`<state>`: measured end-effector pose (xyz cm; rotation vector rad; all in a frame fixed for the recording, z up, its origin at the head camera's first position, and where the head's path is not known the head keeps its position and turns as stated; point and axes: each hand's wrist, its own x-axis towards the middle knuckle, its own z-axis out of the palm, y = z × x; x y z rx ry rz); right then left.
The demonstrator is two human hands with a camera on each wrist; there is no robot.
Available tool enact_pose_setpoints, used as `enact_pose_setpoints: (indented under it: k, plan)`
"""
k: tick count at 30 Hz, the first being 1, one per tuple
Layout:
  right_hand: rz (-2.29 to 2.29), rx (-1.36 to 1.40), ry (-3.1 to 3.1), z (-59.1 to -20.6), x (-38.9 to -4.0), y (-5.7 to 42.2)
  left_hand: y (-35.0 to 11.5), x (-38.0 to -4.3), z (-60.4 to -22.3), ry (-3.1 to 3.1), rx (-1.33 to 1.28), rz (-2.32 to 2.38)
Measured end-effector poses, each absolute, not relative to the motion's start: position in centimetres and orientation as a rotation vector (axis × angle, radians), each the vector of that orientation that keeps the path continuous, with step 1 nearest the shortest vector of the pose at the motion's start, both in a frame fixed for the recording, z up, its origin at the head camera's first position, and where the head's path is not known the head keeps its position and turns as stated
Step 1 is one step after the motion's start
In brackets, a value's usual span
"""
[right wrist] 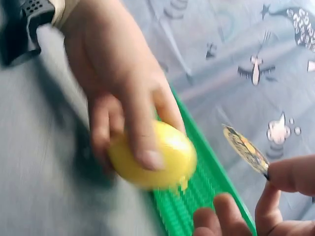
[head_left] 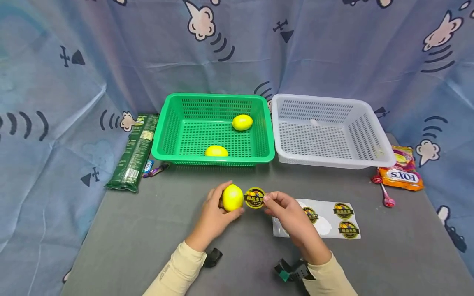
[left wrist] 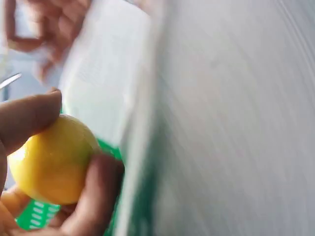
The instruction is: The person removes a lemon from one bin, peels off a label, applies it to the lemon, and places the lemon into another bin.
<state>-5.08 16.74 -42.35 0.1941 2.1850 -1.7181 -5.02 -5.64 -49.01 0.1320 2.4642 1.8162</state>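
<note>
My left hand (head_left: 214,216) grips a yellow lemon (head_left: 233,198) above the grey table, thumb on one side and fingers on the other. In the left wrist view the same lemon (left wrist: 56,160) sits between thumb and fingers. Just to its right, my right hand (head_left: 292,218) pinches a round black-and-gold sticker (head_left: 254,198) by its edge between thumb and forefinger. The right wrist view shows this sticker (right wrist: 246,148) nearly edge-on, apart from the lemon (right wrist: 160,156). Beneath my right hand lies a white sticker sheet (head_left: 331,225) with several round stickers on it, partly hidden.
A green basket (head_left: 212,159) with two lemons stands at the back, beside a white basket (head_left: 335,162). Left lie a long green packet (head_left: 135,154) and small wrapped sweets (head_left: 157,169). On the right are an orange candy bag (head_left: 401,170) and red lollipops (head_left: 388,201).
</note>
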Motion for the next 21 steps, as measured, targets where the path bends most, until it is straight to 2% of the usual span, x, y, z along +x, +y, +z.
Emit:
enact_pose_setpoints:
  k: [3, 6, 21]
  plan:
    - [-1.734, 0.17, 2.175, -41.8, -5.2, 15.6, -5.7, -5.2, -48.4, 1.983, 0.145, 2.147]
    - [-1.711, 0.132, 2.192, -41.5, -5.2, 15.3, -5.9, -5.1, -47.7, 1.737, 0.175, 2.251]
    - [-1.583, 0.042, 2.34, -40.2, -5.1, 15.2, -5.1, -5.0, -46.7, 1.483, 0.388, 2.447]
